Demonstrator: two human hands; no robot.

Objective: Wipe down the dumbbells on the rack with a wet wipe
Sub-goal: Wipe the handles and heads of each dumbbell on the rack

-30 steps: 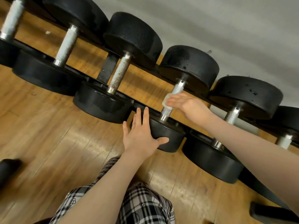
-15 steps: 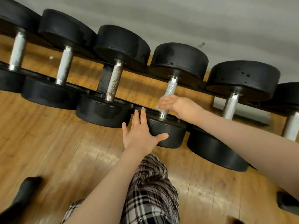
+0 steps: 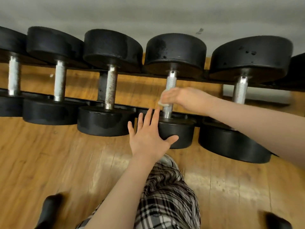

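Right hand (image 3: 184, 98) wrapped round dumbbell handle (image 3: 170, 83) with wet wipe (image 3: 162, 104), slid lower than a second ago. Left hand (image 3: 148, 138) flat, fingers spread, steadying near head (image 3: 179, 131) on rack (image 3: 128, 107). Handle wipe nearly done.

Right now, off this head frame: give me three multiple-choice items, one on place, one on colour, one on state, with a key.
1. Where is the wipe?
A. on the floor
B. round a dumbbell handle
C. on the left hand

2. What colour are the dumbbell heads?
A. black
B. red
C. chrome

3. How does the left hand lie?
A. clenched in a fist
B. gripping a handle
C. flat, with straight fingers, against a dumbbell head

Key: 1 B, the right hand wraps the wipe round the handle. 2 A, every head on the rack is black. 3 C, its fingers are spread and its thumb lies on the near head.
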